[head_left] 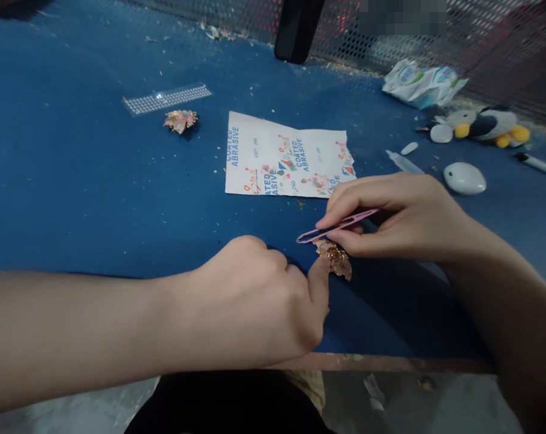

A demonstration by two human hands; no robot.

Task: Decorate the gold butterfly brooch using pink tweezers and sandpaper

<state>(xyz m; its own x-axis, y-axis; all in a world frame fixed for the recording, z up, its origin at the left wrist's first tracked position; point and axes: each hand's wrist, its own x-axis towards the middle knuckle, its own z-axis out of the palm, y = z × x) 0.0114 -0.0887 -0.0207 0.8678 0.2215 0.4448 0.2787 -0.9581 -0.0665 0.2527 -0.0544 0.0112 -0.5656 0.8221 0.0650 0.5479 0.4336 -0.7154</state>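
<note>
Pink tweezers (359,216) are pinched between the thumb and fingers of my right hand (406,211), their tips pointing left, just above a gold-coloured, leaf-like metal ornament (342,263). I cannot make out anything between the tips. My left hand (266,289) is curled closed, with its thumb pressed on the ornament; the fingers behind are partly hidden. Beyond both hands lies a white sheet of abrasive paper (245,172), printed side up, with small coloured bits (280,172) on it. A similar gold ornament (181,120) rests farther off to the left.
A clear strip of small studs (168,99) lies at the back left of the blue table (73,181). To the right are a wipes packet (422,83), a plush toy (490,125), a white oval case (465,178) and a marker (536,162). A black upright object (298,30) stands by the mesh.
</note>
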